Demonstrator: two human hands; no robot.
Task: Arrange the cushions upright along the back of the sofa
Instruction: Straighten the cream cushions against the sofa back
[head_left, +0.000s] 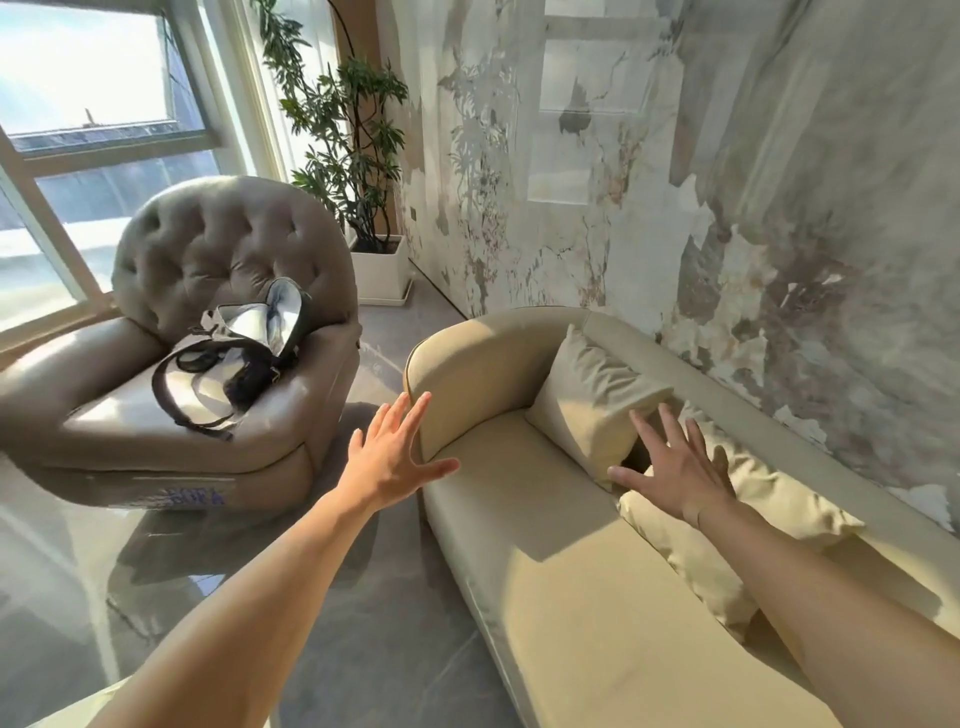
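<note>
1. Nearest the camera, two bare forearms reach forward over the seat of the long cream leather sofa, toward its far corner.
2. The left hand hovers with fingers spread and holds nothing, just in front of the sofa's rounded armrest; it looks ready to steady or square a cushion from that side.
3. The right hand is likewise spread flat and empty, its fingertips at or just short of the near edge of the upright cushion; whether they touch it I cannot tell.
4. The beige square fabric cushion stands on edge in the far corner of the seat, leaning on the backrest and close beside the armrest, so that corner props it up; it seems already placed.
5. A second cream, crumpled fabric cushion lies slumped along the back edge of the seat, partly under the right wrist, not upright. It is probably the next one to lift and stand beside the first.
6. Well apart, a grey tufted armchair carries an open bag, unrelated to the task.
</note>
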